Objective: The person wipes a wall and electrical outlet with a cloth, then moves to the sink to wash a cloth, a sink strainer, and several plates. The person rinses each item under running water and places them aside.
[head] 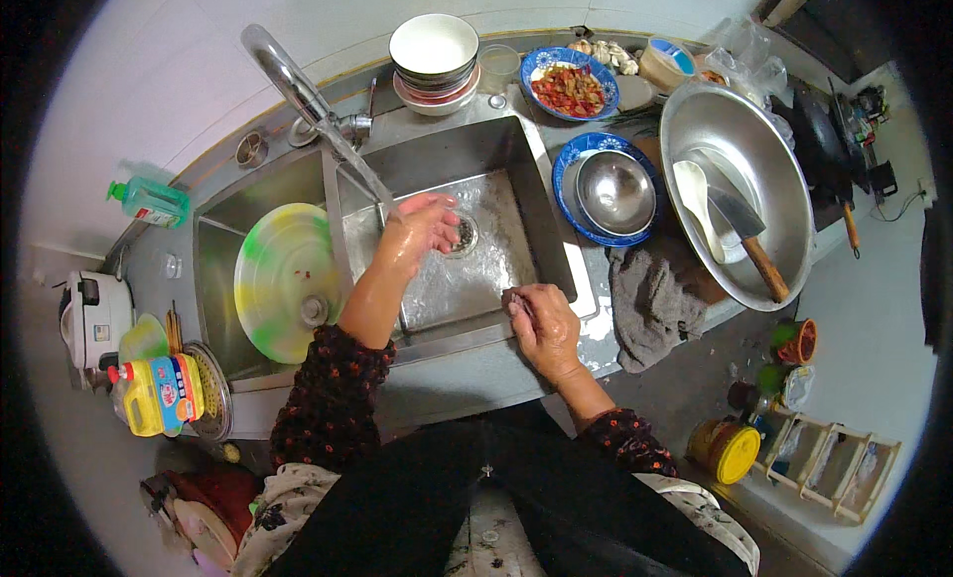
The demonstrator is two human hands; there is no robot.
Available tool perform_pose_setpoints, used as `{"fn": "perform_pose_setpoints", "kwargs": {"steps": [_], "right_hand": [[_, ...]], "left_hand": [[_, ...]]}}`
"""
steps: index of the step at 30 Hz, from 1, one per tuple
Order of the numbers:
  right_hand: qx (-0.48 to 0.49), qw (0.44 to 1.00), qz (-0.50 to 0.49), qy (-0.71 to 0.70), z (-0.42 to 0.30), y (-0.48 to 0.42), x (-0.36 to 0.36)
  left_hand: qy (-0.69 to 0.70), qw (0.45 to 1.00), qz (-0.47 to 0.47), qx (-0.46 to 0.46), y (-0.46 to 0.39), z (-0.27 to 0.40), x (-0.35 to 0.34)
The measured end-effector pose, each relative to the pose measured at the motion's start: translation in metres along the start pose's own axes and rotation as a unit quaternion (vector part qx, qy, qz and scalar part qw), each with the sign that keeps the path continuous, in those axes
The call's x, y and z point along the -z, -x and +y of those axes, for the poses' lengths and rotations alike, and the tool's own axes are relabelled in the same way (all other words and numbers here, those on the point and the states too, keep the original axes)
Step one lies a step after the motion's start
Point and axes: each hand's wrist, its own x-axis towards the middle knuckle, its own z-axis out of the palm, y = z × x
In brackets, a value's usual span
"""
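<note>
Water runs from the chrome faucet (287, 71) onto my wet left hand (424, 231), whose fingers are apart with nothing in them, above the right basin (447, 287) of the steel sink. At that basin's front right edge is my right hand (547, 328), its fingers curled; whether it holds anything is hidden. A green and yellow translucent round lid or basin (275, 279) lies tilted in the left basin. Right of the sink, an upturned steel bowl (616, 192) rests in a blue patterned plate (563, 160), with a grey cloth (648, 316) in front of it.
A large steel basin (800, 227) at the right holds a cleaver (744, 220) and a white spoon (694, 190). Behind the sink stand stacked bowls (434, 48) and a blue dish of chopped red food (569, 89). Green (156, 203) and yellow (149, 402) detergent bottles stand left.
</note>
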Motion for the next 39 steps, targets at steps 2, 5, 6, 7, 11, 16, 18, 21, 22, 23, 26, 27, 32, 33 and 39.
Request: {"fn": "perform_pose_setpoints", "kwargs": {"steps": [2, 5, 6, 7, 11, 16, 18, 21, 22, 23, 26, 27, 32, 33, 39], "right_hand": [[-0.035, 0.999, -0.018, -0.014, 0.005, -0.001, 0.001], [-0.242, 0.911, -0.001, -0.333, 0.002, -0.012, -0.011], [-0.187, 0.93, 0.02, -0.317, -0.023, -0.03, -0.005], [-0.13, 0.944, 0.043, -0.3, -0.051, -0.049, -0.001], [0.107, 0.982, 0.052, -0.145, -0.058, -0.085, -0.057], [-0.034, 0.995, 0.017, -0.089, -0.021, -0.118, -0.097], [-0.036, 0.988, 0.006, -0.151, -0.029, -0.108, -0.108], [-0.2, 0.917, -0.034, -0.343, -0.005, -0.086, -0.123], [-0.303, 0.842, -0.049, -0.444, 0.007, -0.083, -0.121], [-0.397, 0.745, -0.064, -0.533, 0.021, -0.08, -0.116], [-0.441, 0.643, -0.07, -0.622, 0.026, -0.078, -0.09], [-0.456, 0.618, -0.062, -0.637, 0.025, -0.078, -0.088], [-0.413, 0.662, -0.085, -0.62, -0.018, -0.093, -0.105], [-0.379, 0.723, -0.07, -0.573, -0.029, -0.093, -0.111], [-0.145, 0.944, 0.03, -0.296, -0.019, -0.096, -0.132]], "left_hand": [[-0.262, 0.964, 0.044, -0.031, -0.005, -0.002, -0.015], [-0.6, 0.773, 0.014, -0.205, -0.022, -0.021, -0.009], [-0.653, 0.737, 0.014, -0.173, -0.022, -0.019, -0.015], [-0.696, 0.703, -0.022, -0.144, -0.022, -0.015, -0.022], [-0.789, 0.598, -0.119, -0.076, -0.021, -0.012, -0.034], [-0.731, 0.67, -0.052, -0.119, -0.033, -0.029, -0.041], [-0.687, 0.716, -0.045, -0.119, -0.029, -0.04, -0.022], [-0.569, 0.808, -0.06, -0.14, -0.018, -0.05, 0.009], [-0.519, 0.839, -0.066, -0.152, -0.015, -0.052, 0.019], [-0.416, 0.898, -0.076, -0.122, -0.013, -0.053, 0.028], [0.048, 0.992, -0.054, 0.105, 0.001, -0.034, 0.035], [0.028, 0.994, -0.023, 0.104, 0.002, -0.03, 0.03], [0.243, 0.966, 0.05, 0.069, -0.017, -0.052, -0.008], [0.339, 0.938, 0.066, 0.034, -0.022, -0.058, -0.01], [0.442, 0.895, 0.009, 0.055, -0.019, -0.063, -0.022]]}}
